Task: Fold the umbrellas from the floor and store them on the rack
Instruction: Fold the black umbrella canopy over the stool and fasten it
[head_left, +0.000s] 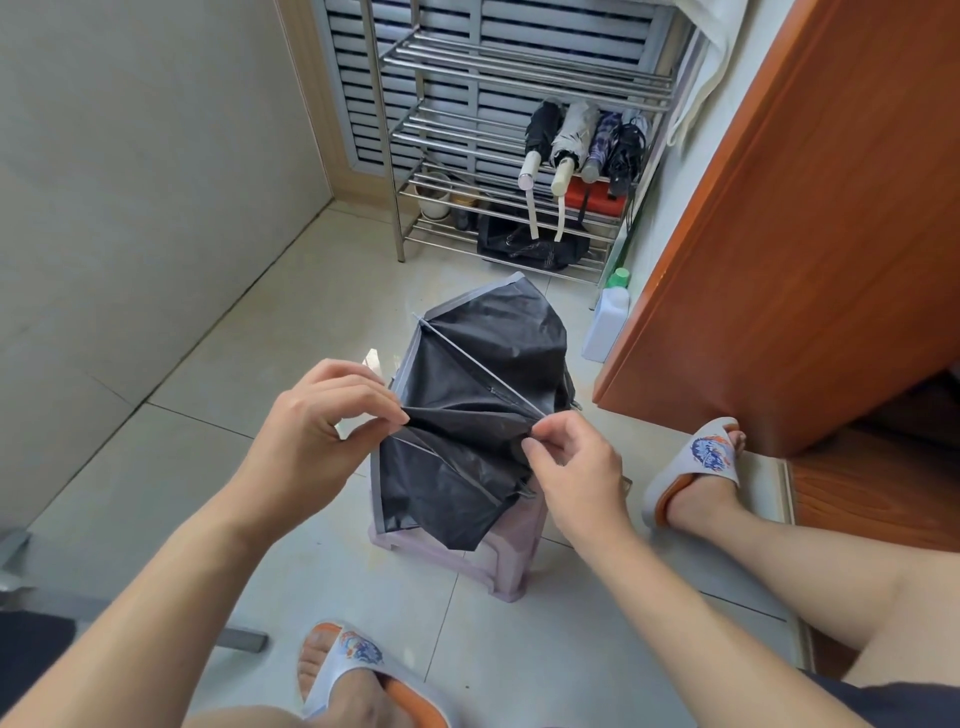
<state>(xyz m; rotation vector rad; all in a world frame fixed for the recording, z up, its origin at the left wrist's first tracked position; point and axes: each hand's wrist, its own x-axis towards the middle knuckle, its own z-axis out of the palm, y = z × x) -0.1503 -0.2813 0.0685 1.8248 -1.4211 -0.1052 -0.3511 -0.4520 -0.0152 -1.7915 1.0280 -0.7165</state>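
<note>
I see the black umbrella between both hands on the pink stool: left hand and right hand each pinch its canopy fold.

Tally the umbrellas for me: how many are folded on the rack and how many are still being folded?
Folded on rack: 4 (black, grey, plaid, black)
In hands, unfolded umbrella: 1, pinched by left hand and right hand
Total: 5

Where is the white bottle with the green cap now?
In the head view, the white bottle with the green cap stands on the floor at the right, between the metal rack and the orange door.
</note>
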